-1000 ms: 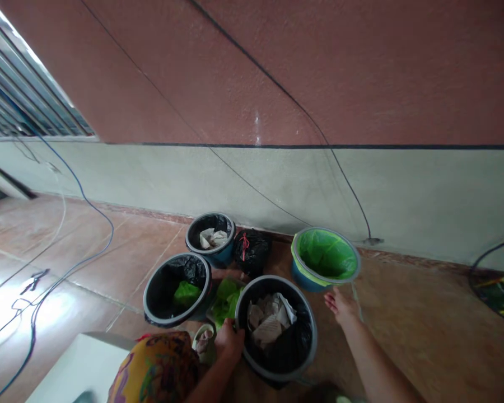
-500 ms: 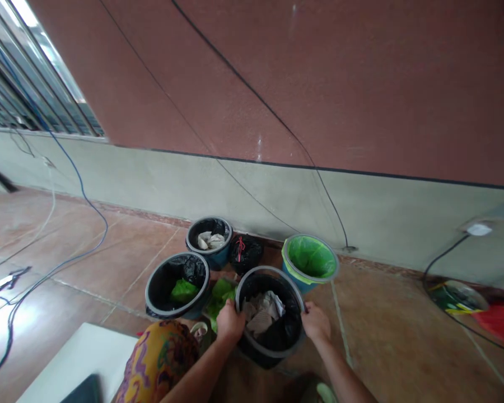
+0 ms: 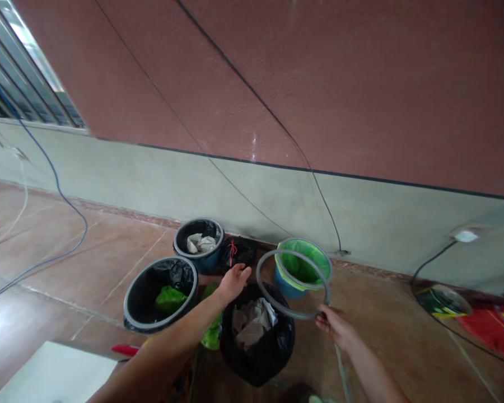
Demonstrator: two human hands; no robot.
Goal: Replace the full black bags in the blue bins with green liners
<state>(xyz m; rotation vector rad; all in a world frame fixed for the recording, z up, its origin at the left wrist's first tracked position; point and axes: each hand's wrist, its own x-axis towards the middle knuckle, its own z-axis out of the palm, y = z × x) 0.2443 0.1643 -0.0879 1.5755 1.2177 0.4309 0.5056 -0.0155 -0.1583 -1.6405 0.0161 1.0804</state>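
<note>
Right hand (image 3: 335, 326): fingers closed on the loose grey ring (image 3: 324, 285), which is tilted above the black-lined bin (image 3: 277, 355) containing crumpled paper (image 3: 254, 323). Left hand (image 3: 234, 281): near the tied black bag (image 3: 240, 253), over the bin's far edge. Right rear: green-lined bin (image 3: 306, 263), partly behind the ring. Left: two further grey-rimmed bins, one with a green item (image 3: 169, 300), the other with pale paper (image 3: 201, 243).

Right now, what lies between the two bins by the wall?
In the head view, a black bag with a red tie lies between the black-lined bin and green-lined bin; the held ring overlaps the latter.
</note>
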